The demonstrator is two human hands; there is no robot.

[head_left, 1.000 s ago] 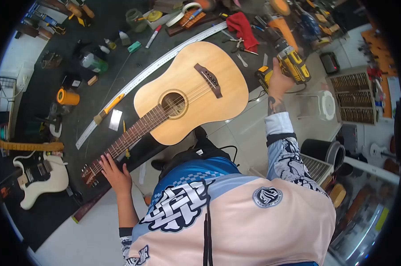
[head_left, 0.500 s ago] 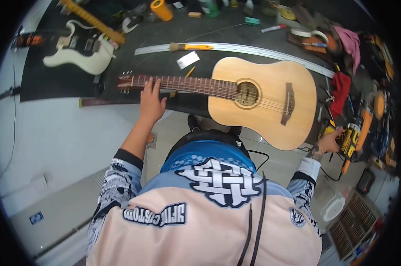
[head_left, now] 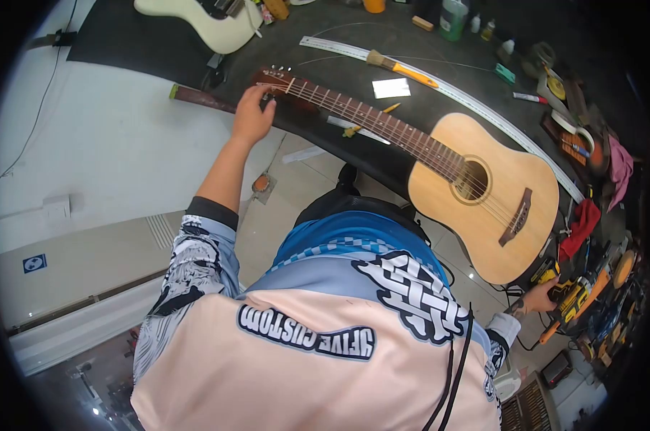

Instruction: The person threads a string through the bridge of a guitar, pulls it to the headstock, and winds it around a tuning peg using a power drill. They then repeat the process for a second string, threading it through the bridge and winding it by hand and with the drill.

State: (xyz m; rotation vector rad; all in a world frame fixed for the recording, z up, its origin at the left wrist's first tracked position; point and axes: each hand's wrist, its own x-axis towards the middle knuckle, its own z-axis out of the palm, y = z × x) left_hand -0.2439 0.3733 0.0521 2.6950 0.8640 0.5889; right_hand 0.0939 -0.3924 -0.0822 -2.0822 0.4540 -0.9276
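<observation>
An acoustic guitar (head_left: 512, 154) with a pale wooden top lies face up across the dark bench, its neck pointing to the upper left. My left hand (head_left: 253, 118) is at the headstock, fingers curled over its end and thumb at the near side by the tuning pegs; the finger pads are partly hidden. Past the guitar's lower right side, my right hand (head_left: 537, 298) closes around the handle area of a yellow and black power drill (head_left: 575, 300), among other tools. Its fingertips are hard to see there.
Behind the guitar lie a long metal ruler (head_left: 476, 97), a brush (head_left: 404, 68), a white card (head_left: 391, 87) and a pencil (head_left: 392, 108). A white electric guitar body (head_left: 217, 25) is at the upper left. A red cloth (head_left: 580, 226) and crowded tools line the right side.
My left hand has moved from the fretboard to the headstock. The view has turned, so the guitar now slants down to the right. My right hand stays by the drill.
</observation>
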